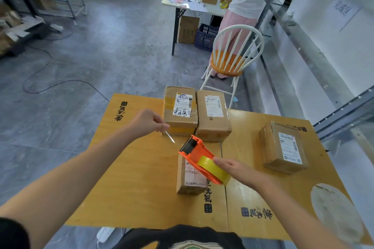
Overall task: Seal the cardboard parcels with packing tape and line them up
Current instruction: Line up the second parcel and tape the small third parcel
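On cardboard (pixel 141 178), four parcels (pixel 213 115), right fingers (pixel 220 161) clamped on one tape dispenser (pixel 197 151), left fingers (pixel 163 126) pinching tape (pixel 170 137)

An orange tape dispenser (pixel 195 152) carrying a yellow tape roll (pixel 212 168) is gripped by the right hand (pixel 232 166) above a small parcel (pixel 189 180) on the bench (pixel 131 178). A thin strip of tape (pixel 170 137) is pinched by the left hand (pixel 147 122). A handwritten parcel (pixel 180 111) and a neighbouring parcel (pixel 213 116) are set side by side at the far edge; a fourth parcel (pixel 283 147) is placed well apart, to the right.
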### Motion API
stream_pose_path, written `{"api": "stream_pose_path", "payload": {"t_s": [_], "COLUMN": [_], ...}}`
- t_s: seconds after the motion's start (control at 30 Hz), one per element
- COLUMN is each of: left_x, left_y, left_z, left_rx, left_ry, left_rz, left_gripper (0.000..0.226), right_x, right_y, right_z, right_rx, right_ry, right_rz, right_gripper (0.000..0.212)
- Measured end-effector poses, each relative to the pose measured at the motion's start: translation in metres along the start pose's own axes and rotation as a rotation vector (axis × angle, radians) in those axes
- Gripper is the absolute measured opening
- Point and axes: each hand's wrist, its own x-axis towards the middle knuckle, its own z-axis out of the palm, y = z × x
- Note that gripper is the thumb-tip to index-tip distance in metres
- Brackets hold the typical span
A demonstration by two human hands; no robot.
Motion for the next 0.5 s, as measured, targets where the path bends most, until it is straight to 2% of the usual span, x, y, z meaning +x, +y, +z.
{"api": "stream_pose_path", "payload": {"t_s": [0.07,0.1,0.17,0.4,0.5], "left_x": [0.001,0.001,0.000,0.000,0.001], "left_y": [0.004,0.005,0.004,0.000,-0.003], "left_z": [-0.001,-0.002,-0.005,-0.042,-0.053], "left_rx": [0.002,-0.003,-0.012,-0.049,-0.085], "left_ry": [-0.013,-0.023,-0.046,-0.029,-0.003], "left_rz": [0.011,0.016,0.024,0.002,-0.019], "left_gripper": [0.018,0.018,0.016,0.014,0.014], "right_x": [0.005,0.006,0.004,-0.022,-0.030], "right_y": [0.000,0.001,0.004,0.030,0.029], "right_z": [0.004,0.005,0.007,-0.011,-0.019], "right_rx": [-0.074,-0.090,-0.060,-0.039,0.049], "right_ry": [0.145,0.165,0.115,-0.190,-0.212], "right_rz": [0.000,0.002,0.005,-0.060,-0.064], "right_gripper": [0.077,0.075,0.064,0.053,0.045]}}
